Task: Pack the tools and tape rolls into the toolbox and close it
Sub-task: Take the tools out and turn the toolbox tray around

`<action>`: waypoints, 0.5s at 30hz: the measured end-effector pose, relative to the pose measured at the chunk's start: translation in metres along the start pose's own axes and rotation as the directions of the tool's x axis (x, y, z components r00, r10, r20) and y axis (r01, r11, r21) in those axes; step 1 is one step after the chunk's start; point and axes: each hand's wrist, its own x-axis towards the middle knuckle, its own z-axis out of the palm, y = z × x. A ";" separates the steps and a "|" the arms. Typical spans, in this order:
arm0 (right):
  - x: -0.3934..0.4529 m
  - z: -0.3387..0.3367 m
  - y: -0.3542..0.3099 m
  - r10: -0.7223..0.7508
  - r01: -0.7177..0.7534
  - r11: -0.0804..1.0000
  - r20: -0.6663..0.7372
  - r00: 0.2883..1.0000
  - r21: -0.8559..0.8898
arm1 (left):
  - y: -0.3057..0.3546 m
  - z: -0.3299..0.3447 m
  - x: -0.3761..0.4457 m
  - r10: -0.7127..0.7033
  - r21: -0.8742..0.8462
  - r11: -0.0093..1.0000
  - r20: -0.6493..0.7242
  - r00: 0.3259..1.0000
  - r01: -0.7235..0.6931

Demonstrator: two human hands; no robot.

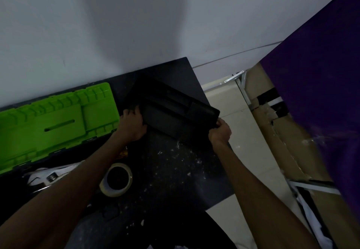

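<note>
Both hands are on the black tray (pixel 171 108) now, and I've got it tilted over the dark table (pixel 175 170), far corner up toward the wall. My left hand (pixel 132 126) has its fingers curled over the tray's left end, gripping it; my right hand (pixel 220 131) pinches the near right corner, fingers wrapped around the rim. The tray's compartments look dark, and I can't tell what is in them. To the left, the green toolbox lid (pixel 54 120) stands open against the wall. Nearer me, under my left forearm, a roll of pale tape (pixel 116 179) lies flat on the table, with a metal wrench (pixel 48 178) just left of it.
</note>
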 end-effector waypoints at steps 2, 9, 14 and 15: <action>0.004 -0.003 0.000 -0.024 0.024 0.999 0.016 1.000 -0.046 | 0.002 0.006 -0.004 0.001 0.018 1.000 -0.007 1.000 -0.001; 0.006 -0.003 -0.004 -0.041 0.045 0.991 0.033 0.999 -0.126 | -0.022 -0.013 0.020 0.063 0.005 0.998 -0.256 0.965 -0.064; 0.005 -0.001 0.000 -0.029 0.036 0.980 0.036 0.999 -0.196 | -0.021 -0.024 0.034 -0.051 -0.206 0.978 -0.134 0.990 0.023; 0.005 -0.001 0.000 -0.018 0.026 0.977 0.038 0.999 -0.212 | -0.018 -0.024 0.035 -0.071 -0.224 0.974 -0.117 0.991 0.043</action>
